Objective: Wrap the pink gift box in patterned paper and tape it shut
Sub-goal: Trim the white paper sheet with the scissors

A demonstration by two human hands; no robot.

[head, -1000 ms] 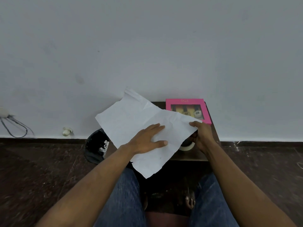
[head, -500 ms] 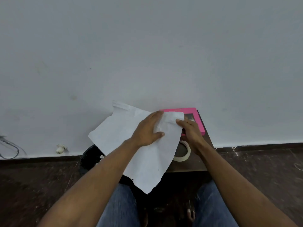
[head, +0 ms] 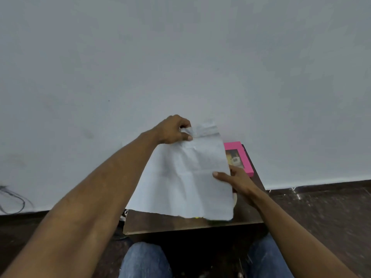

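The left hand (head: pixel 172 130) pinches the far upper corner of the paper (head: pixel 186 177) between thumb and curled fingers. The right hand (head: pixel 233 180) grips the sheet's right edge, thumb on top, fingers hidden beneath. The paper shows a plain white, creased face and hangs raised between the 2 hands. Below them stands a small dark wooden table (head: pixel 180 224). Just beyond the right hand, the pink gift box (head: pixel 244 155) lies on the table, partly covered by the sheet. A pale wall (head: pixel 180 57) rises behind; dark floor (head: pixel 321 207) extends right.
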